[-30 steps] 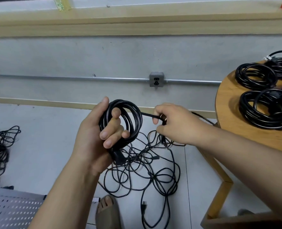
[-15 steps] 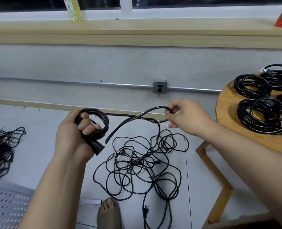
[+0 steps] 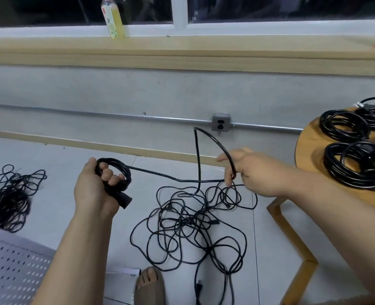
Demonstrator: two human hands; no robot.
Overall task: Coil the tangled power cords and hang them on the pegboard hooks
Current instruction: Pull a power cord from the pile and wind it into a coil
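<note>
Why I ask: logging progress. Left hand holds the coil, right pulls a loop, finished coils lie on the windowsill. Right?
No: the head view shows the finished coils on the round table, not the windowsill. The left hand does hold the coil; the right hand pulls a loop.

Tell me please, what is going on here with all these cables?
A person is coiling a black power cord. The left hand grips the small coil, and the right hand pinches the loose length leading from it, which rises from the tangle on the floor. Finished coils lie on the round table at the right. The pegboard lies at the lower left.
</note>
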